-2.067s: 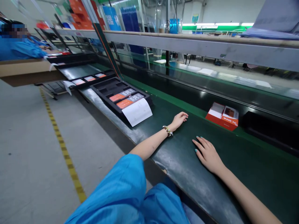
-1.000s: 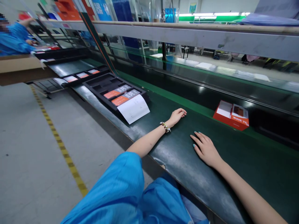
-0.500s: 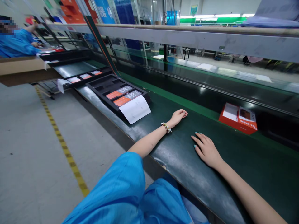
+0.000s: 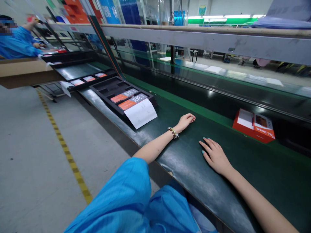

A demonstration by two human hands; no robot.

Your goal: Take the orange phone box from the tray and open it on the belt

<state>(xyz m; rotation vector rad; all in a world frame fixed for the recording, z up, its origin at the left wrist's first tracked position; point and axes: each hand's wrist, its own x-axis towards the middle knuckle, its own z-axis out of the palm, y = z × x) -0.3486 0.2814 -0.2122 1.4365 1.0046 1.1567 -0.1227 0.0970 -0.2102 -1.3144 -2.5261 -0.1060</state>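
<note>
My left hand (image 4: 186, 122), with a beaded bracelet at the wrist, rests on the dark green work surface (image 4: 179, 161); its fingers are loosely curled and nothing shows in them. Flat on the same surface lies my right hand (image 4: 216, 157), fingers spread and holding nothing. To the left of my left hand, a black compartment tray (image 4: 102, 92) holds two orange-and-grey printed packs (image 4: 132, 102). A curved white sheet of paper (image 4: 141, 114) hangs over the tray's near corner. Beyond my right hand sits a red-and-white box (image 4: 254, 126) marked "WAVE 7C".
Another black tray (image 4: 107, 78) with orange-and-white packs stands farther left. A cardboard box (image 4: 26, 71) juts out beside the line, near a co-worker in blue (image 4: 18, 42). A long grey rail (image 4: 194, 37) runs above the back.
The red-and-white box has shifted to the right along the back strip. Both my hands stay where they were. At far left, the paper by the other tray has swung a little.
</note>
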